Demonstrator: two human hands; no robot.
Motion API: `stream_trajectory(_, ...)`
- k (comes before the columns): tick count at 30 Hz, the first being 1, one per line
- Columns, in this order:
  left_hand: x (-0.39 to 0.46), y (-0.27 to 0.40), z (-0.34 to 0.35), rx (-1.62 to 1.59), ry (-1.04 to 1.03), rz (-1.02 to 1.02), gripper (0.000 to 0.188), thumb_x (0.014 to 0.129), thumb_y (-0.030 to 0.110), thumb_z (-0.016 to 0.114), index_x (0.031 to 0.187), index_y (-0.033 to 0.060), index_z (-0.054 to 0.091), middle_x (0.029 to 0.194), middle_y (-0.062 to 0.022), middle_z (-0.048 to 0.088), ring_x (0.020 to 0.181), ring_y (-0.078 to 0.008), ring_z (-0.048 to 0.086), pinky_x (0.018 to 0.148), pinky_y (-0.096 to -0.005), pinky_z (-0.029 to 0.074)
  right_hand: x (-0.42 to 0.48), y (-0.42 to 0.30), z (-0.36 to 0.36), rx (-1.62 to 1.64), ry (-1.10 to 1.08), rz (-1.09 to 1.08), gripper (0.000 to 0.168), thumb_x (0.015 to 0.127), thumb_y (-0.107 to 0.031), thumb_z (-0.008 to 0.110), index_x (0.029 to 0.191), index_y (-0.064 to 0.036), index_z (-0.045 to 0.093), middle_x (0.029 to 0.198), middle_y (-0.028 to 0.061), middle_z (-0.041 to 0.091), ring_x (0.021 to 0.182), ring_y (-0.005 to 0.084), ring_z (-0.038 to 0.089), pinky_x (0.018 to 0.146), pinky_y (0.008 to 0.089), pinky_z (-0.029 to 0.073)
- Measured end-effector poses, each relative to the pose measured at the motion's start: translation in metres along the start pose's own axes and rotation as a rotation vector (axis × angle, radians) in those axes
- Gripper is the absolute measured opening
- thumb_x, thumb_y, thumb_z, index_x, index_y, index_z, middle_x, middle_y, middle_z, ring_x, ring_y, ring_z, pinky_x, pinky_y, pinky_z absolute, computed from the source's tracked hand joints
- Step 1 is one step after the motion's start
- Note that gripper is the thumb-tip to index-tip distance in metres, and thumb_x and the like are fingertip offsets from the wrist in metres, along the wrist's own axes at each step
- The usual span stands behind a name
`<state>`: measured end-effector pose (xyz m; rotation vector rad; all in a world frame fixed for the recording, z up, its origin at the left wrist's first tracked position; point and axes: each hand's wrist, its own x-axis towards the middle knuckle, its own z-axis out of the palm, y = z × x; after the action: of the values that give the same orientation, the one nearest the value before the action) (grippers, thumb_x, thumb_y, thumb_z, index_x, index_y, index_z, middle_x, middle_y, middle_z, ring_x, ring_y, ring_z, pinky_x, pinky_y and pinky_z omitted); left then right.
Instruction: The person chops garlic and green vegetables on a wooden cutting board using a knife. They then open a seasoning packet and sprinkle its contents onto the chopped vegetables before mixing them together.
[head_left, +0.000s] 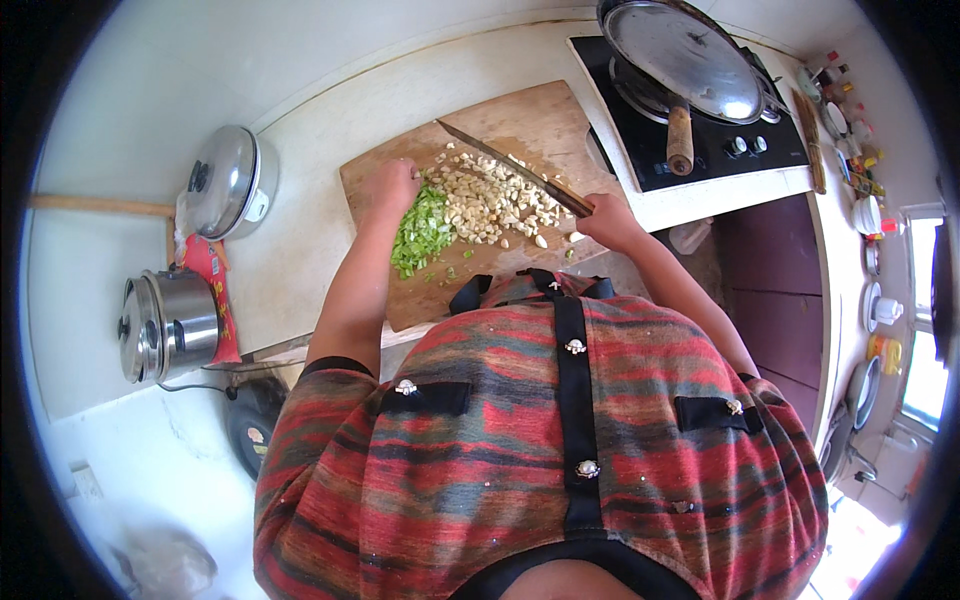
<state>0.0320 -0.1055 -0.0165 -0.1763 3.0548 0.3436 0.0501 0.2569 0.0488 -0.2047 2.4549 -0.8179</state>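
My right hand (606, 220) grips the handle of a kitchen knife (510, 162), whose blade slants up and left over a wooden cutting board (540, 112). Beneath and beside the blade lies a spread of chopped garlic pieces (487, 196), with a few larger cloves (541, 241) near the board's front edge. A pile of chopped green vegetable (421, 236) touches the garlic on its left. My left hand (394, 184) is curled just above the green pile, at the board's left side; whether its fingers hold anything is hidden.
A gas stove (645, 161) stands at the right, bearing a lidded pan (690, 60) whose wooden handle (679, 139) points toward me. A lidded pot (225, 184) and a steel cooker (180, 322) stand at the left, beside a red bag (206, 262). Bottles and bowls line the far-right counter.
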Motion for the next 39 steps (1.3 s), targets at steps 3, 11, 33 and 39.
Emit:
stream_trajectory(3,0.001,0.019,0.003,-0.074,0.097,0.081,0.013,0.072,0.019,0.066,0.080,0.0098,0.063,0.078,-0.0110,0.064,0.079,-0.0281,0.061,0.065,-0.0406,0.048,-0.009,0.014,-0.002,0.033,0.076,-0.014,0.029,0.066,-0.020,0.060,0.085,0.003,0.061,0.080,0.0223,0.062,0.077,0.0348,0.061,0.071,0.0404,0.047)
stream_trajectory(11,0.002,0.085,0.035,-0.275,0.091,0.260,0.018,0.071,0.017,0.065,0.087,0.0096,0.065,0.079,-0.0121,0.064,0.077,-0.0300,0.062,0.068,-0.0402,0.049,0.001,0.050,0.026,0.010,0.067,-0.003,0.029,0.065,-0.022,0.063,0.081,0.002,0.060,0.071,0.0199,0.061,0.067,0.0301,0.061,0.065,0.0384,0.047)
stream_trajectory(33,-0.108,0.064,0.018,-0.720,0.252,0.100,0.013,0.077,0.010,0.063,0.088,0.0028,0.065,0.082,-0.0121,0.067,0.076,-0.0223,0.065,0.069,-0.0302,0.049,0.013,0.029,0.027,-0.009,-0.025,-0.053,0.030,0.064,-0.023,0.063,0.081,0.003,0.061,0.071,0.0207,0.061,0.068,0.0302,0.062,0.065,0.0383,0.049)
stream_trajectory(39,-0.119,0.068,0.013,-0.624,0.320,0.156,0.010,0.078,0.009,0.062,0.085,0.0031,0.064,0.083,-0.0132,0.066,0.075,-0.0277,0.064,0.068,-0.0339,0.049,-0.005,0.001,0.011,0.046,-0.039,-0.062,0.033,0.065,-0.023,0.058,0.085,0.003,0.064,0.081,0.0245,0.063,0.077,0.0362,0.063,0.072,0.0416,0.049)
